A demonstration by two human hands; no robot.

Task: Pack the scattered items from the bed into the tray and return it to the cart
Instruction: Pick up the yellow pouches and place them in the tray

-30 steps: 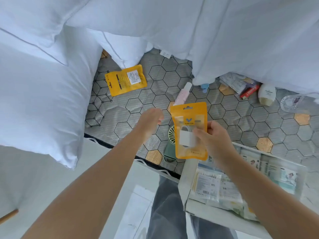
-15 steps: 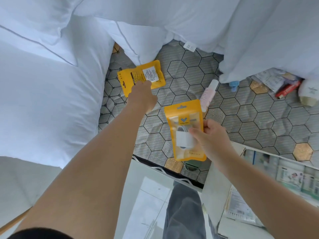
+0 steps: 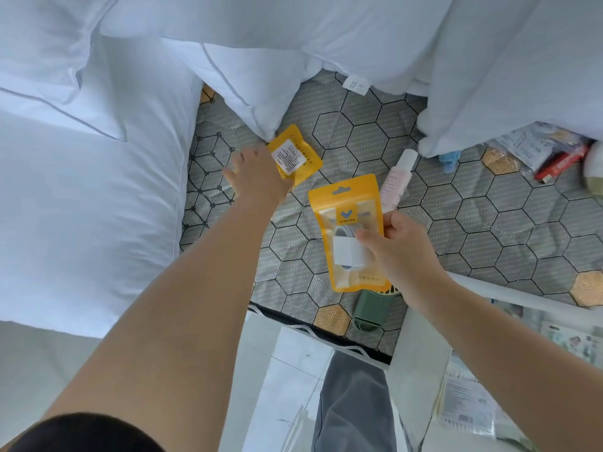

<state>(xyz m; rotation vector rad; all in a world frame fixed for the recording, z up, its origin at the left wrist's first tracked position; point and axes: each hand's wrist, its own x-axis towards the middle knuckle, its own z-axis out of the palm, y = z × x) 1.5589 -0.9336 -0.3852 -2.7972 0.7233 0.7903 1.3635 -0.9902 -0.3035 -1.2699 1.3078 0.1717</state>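
The left hand (image 3: 257, 172) has reached the yellow pouch (image 3: 295, 158) and turned it askew. Its fingers close on the pouch's near end, just below a pillow (image 3: 254, 93) corner, well in from the mattress (image 3: 489, 223) front edge. The right hand (image 3: 396, 246) pinches the charger pouch (image 3: 347, 233), raised above that edge. A pink bottle (image 3: 396, 181) lies just beyond, a green fan (image 3: 372, 305) beneath, and the tray (image 3: 408, 370) sits at the edge's right.

A black short sleeve (image 3: 81, 433) sits at lower left; the left forearm (image 3: 182, 305) and right forearm (image 3: 489, 324) are bare; grey trousers (image 3: 352, 406) show bottom centre.
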